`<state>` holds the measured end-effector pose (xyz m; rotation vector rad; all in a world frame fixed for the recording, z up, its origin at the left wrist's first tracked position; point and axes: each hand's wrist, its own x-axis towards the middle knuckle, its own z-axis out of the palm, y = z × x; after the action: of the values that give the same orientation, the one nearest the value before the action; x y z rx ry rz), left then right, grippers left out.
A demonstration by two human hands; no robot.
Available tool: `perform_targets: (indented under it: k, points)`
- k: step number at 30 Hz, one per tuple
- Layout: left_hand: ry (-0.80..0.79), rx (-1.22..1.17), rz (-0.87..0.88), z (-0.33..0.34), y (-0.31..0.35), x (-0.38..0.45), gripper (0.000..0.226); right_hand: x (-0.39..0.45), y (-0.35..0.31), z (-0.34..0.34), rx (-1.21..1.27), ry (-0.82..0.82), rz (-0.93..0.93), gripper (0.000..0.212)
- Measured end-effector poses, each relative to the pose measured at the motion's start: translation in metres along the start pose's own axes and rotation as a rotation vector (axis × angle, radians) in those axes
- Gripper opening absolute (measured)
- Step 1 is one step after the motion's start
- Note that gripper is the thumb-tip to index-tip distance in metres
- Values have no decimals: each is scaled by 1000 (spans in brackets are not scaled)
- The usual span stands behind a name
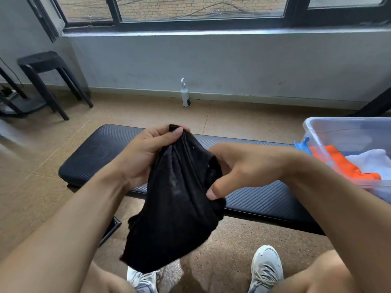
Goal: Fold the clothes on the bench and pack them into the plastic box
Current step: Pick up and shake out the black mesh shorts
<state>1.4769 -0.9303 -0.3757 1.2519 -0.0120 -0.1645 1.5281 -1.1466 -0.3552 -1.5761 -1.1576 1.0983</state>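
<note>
Head view: black garment bunched in mid-air

Both hands, left hand [143, 153] and right hand [243, 168], pinch a limp black fabric garment [175, 208] above the dark padded table [95, 153]. Uneven grips could skew the fold, or drop it short of the clear plastic box [338, 132].

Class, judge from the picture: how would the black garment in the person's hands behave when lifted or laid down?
Probably floppy: the black garment hangs in loose folds below the left hand and right hand. Likely light, since fingertip pinches hold it. It should slump rather than lie flat on the bench.
</note>
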Motion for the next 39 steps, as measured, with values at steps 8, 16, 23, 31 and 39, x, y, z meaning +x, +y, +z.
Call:
perform_targets:
  k: [8, 16, 23, 31, 39]
  points:
    - [438, 99, 107, -21, -12, 24, 14, 5, 47, -32, 99, 458, 208, 27]
    - [766, 520, 239, -40, -24, 41, 6, 5, 89, -41, -200, 345, 532, 23]
    - [894, 571, 355, -53, -20, 46, 19, 4, 79, -38, -246, 97, 619, 23]
    - [891, 575, 460, -65, -14, 45, 22, -5, 69, -52, -57, 422, 625, 10]
    - [750, 522, 540, -41, -6, 43, 6, 2, 58, -81, -240, 1531, 269, 16]
